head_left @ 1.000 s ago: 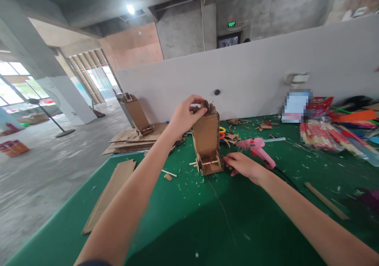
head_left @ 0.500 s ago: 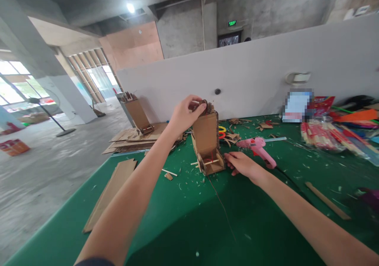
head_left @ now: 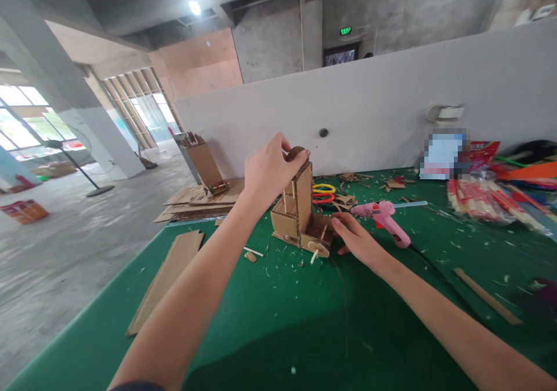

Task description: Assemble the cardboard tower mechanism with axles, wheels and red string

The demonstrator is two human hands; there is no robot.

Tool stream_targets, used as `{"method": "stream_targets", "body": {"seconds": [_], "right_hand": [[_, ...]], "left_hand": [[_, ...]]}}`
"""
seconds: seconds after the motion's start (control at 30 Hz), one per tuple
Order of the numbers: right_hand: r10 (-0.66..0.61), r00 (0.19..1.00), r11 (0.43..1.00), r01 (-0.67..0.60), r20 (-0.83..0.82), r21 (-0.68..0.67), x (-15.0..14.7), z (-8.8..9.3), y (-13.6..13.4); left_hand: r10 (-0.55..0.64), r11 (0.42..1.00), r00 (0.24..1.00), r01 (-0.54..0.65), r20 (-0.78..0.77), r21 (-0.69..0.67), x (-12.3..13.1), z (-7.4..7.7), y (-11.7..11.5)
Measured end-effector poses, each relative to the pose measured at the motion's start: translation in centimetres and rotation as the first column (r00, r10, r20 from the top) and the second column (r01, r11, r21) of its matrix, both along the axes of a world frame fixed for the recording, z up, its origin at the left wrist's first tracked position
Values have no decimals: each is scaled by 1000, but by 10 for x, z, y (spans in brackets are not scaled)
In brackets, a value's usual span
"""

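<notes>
A small cardboard model [head_left: 285, 223] with a tall upright panel stands on the green table [head_left: 243, 333]. It has a low box at its back and a round cardboard wheel [head_left: 319, 249] with a wooden stick through it at the front. My left hand [head_left: 274, 165] is closed round the top of the model, over a round cardboard piece [head_left: 297, 150]. At the lower right front of the model, my right hand [head_left: 354, 237] has its fingertips against the base; what they pinch is hidden. A thin dark string [head_left: 343, 286] trails from the model across the table.
Right of the model lies a pink glue gun [head_left: 383, 220] with its cable. Behind are yellow and red scissors handles [head_left: 324, 192] and cardboard scraps. Cardboard sheets [head_left: 174, 269] lie at left, near another cardboard model [head_left: 204, 167]. Packaged sticks [head_left: 478, 199] and a blurred screen [head_left: 442, 156] stand at right.
The cardboard model has turned about its upright axis, so its side, back box and wheel now show. Both hands have stayed at it, the left on top and the right at the base.
</notes>
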State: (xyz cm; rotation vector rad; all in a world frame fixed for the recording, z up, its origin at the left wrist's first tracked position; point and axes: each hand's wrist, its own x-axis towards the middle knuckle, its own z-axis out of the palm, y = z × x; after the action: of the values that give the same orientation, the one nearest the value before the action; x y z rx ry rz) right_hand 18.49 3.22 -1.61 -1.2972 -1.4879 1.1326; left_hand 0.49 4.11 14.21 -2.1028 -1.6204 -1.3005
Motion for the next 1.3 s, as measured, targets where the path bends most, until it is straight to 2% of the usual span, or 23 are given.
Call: {"method": "stream_targets", "body": {"seconds": [0.07,0.2,0.27,0.33,0.37,0.43,0.47,0.53,0.63,0.7,0.77,0.83,0.9,1.0,1.07,1.13,1.2,1.27,1.3], "right_hand": [[43,998,998,-44,40,37,1,-2,0],[89,992,993,-95,85,64,3,-5,-1],[111,991,990,-117,73,75,5,-6,-1],[128,990,988,-133,65,73,6,-7,-1],[134,989,988,-138,64,65,6,-7,-1],[142,988,988,-145,67,47,7,-8,0],[142,987,989,-145,71,42,7,-8,0],[143,987,988,-147,78,47,8,-8,-1],[149,982,982,-160,114,96,8,-7,-2],[147,974,970,-176,173,165,8,-6,-4],[129,960,948,-192,247,254,7,-4,-5],[111,945,926,-211,309,314,6,-2,-6],[93,933,918,-216,348,334,4,-1,-7],[53,918,907,-208,392,365,3,-1,-7],[-29,897,885,-182,441,429,2,-2,-8],[-166,847,827,-160,506,538,-1,1,-10],[-283,785,744,-183,552,642,-6,6,-14],[-326,759,685,-222,564,694,-13,12,-17],[-331,760,674,-225,560,704,-16,14,-19]], "left_hand": [[-4,1000,1000,4,1,-1,1,1,-2],[-94,996,992,94,87,5,-2,-3,-3],[-101,994,976,90,191,65,-11,-10,-1],[-70,992,942,33,329,118,-25,-23,6],[-43,994,918,0,395,110,-34,-30,9],[29,996,837,20,546,-84,-52,-46,17],[78,969,775,89,627,-230,-60,-53,19],[101,896,762,209,640,-391,-72,-63,20],[73,689,776,416,627,-594,-79,-70,13],[72,547,735,536,674,-643,-78,-73,8],[113,481,637,637,763,-603,-74,-78,5],[160,479,523,700,837,-529,-68,-86,6],[179,498,446,728,877,-472,-62,-94,8],[201,525,361,745,911,-411,-53,-102,11],[215,543,319,747,923,-384,-48,-103,11],[222,556,287,748,932,-363,-43,-102,9],[227,570,265,745,937,-348,-39,-101,6],[231,593,248,731,941,-338,-35,-100,4],[234,607,240,721,942,-334,-33,-101,4]]}}
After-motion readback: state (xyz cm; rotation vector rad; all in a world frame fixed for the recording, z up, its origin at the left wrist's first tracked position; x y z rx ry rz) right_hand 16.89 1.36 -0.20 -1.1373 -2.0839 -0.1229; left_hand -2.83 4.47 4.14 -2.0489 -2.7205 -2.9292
